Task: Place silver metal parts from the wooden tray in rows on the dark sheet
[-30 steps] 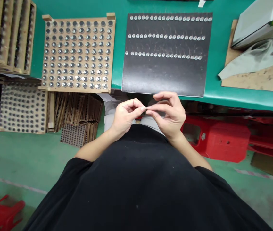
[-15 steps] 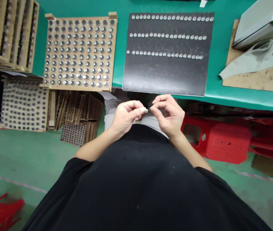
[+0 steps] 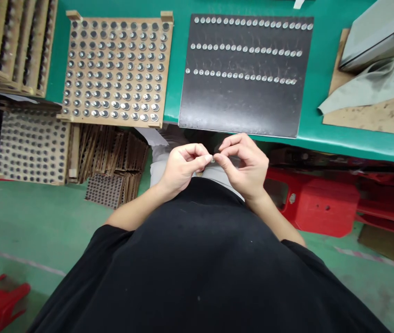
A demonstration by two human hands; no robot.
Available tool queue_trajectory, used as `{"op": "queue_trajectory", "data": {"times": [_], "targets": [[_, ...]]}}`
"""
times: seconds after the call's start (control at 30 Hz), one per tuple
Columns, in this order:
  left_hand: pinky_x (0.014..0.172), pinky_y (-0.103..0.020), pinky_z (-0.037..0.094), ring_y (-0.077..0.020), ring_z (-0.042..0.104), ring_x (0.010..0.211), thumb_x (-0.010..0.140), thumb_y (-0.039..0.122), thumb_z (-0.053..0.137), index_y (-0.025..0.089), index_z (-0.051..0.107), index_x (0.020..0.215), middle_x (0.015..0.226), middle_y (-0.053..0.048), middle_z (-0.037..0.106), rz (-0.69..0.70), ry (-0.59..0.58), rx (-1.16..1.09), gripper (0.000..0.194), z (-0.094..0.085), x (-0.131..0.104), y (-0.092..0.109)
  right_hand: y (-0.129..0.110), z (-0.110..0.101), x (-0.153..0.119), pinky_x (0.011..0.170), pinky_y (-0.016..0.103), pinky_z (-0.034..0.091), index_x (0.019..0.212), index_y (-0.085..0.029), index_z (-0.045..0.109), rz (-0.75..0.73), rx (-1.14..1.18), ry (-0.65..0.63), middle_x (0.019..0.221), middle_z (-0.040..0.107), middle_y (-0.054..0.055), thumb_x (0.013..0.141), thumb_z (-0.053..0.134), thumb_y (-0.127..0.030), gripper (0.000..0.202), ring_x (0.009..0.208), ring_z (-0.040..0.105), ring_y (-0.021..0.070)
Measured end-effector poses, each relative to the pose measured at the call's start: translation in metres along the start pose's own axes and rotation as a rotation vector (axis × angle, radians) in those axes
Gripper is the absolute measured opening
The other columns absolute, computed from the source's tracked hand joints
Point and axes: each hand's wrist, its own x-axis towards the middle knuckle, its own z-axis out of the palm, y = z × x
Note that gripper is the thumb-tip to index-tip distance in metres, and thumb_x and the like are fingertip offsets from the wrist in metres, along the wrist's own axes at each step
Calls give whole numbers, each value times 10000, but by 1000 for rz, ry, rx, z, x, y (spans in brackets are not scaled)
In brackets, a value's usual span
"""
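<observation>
My left hand [image 3: 184, 169] pinches a small round metal piece [image 3: 212, 159] between thumb and index finger, in front of the bench edge above my lap. My right hand [image 3: 245, 165] is closed in a pinch at the right side of that piece, its fingertips touching or nearly touching it; whether it grips something thin I cannot make out. Beyond the hands lies a black board [image 3: 240, 104] with three rows of small round metal pieces. Left of it, a wooden tray [image 3: 168, 60] holds many round dark parts, most with small metal pieces on them.
The trays rest on a green bench [image 3: 179, 46]. Stacked wooden racks [image 3: 16, 41] stand at the far left, more trays [image 3: 32, 148] below. On the right are a white box [image 3: 373, 34], a grey cloth [image 3: 363, 88] and, lower, a red stool [image 3: 327, 206].
My right hand's fingertips have moved left, closer to the small metal piece. The left hand keeps its pinch. The camera view has shifted slightly.
</observation>
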Motion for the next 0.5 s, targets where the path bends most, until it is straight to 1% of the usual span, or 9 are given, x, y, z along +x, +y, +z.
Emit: {"op": "queue_trajectory", "data": {"times": [0.07, 0.13, 0.23, 0.3, 0.37, 0.43, 0.47, 0.5], "targets": [[450, -194, 304, -34, 394, 463, 593, 312, 844, 128, 585, 540, 535, 37, 487, 9, -1, 3, 322, -1, 0, -1, 2, 2, -2, 680, 321, 489, 654, -197, 576, -30, -74, 26, 739, 616, 4, 840, 662, -216, 205, 722, 594, 140], [451, -195, 306, -34, 386, 466, 603, 315, 841, 131, 578, 539, 533, 38, 482, 31, 3, 11, 328, -2, 0, -3, 4, 3, -4, 672, 313, 482, 643, -197, 546, 8, -94, 28, 711, 605, 3, 879, 594, -209, 242, 696, 588, 134], [463, -197, 317, -33, 379, 474, 632, 315, 824, 134, 578, 553, 549, 37, 494, 92, 17, 44, 316, -5, 1, -7, 6, 2, -5, 615, 283, 458, 571, -200, 474, 107, -73, -12, 620, 569, -8, 939, 477, -211, 368, 610, 562, 114], [484, -201, 342, -41, 409, 494, 652, 315, 807, 135, 585, 563, 565, 29, 519, 143, 7, 107, 299, -11, 2, -4, 8, 0, -6, 593, 271, 455, 545, -203, 452, 128, -79, -61, 586, 565, -9, 949, 446, -205, 404, 583, 559, 111], [514, -210, 377, -61, 464, 533, 661, 296, 788, 134, 599, 573, 587, 13, 556, 184, -43, 231, 264, -22, 6, 7, 10, -1, -8, 614, 270, 486, 589, -204, 514, 118, -107, -113, 632, 618, 5, 945, 444, -193, 362, 622, 602, 122], [552, -223, 408, -79, 514, 576, 664, 239, 762, 130, 619, 588, 619, -3, 595, 213, -76, 404, 195, -38, 15, 27, 16, -2, -10, 661, 283, 531, 741, -204, 628, 92, -143, -136, 754, 688, 30, 929, 463, -181, 252, 695, 657, 142], [568, -227, 417, -81, 527, 588, 667, 198, 743, 126, 628, 596, 632, -7, 609, 222, -62, 490, 153, -49, 22, 40, 20, -2, -12, 677, 290, 546, 824, -205, 659, 76, -158, -134, 795, 705, 38, 915, 485, -175, 198, 709, 670, 149], [576, -230, 421, -79, 531, 588, 671, 156, 720, 122, 633, 602, 635, -7, 614, 231, -22, 566, 116, -61, 30, 54, 24, -2, -13, 694, 297, 557, 870, -204, 672, 56, -171, -137, 813, 714, 43, 900, 513, -170, 166, 740, 684, 160]]}}
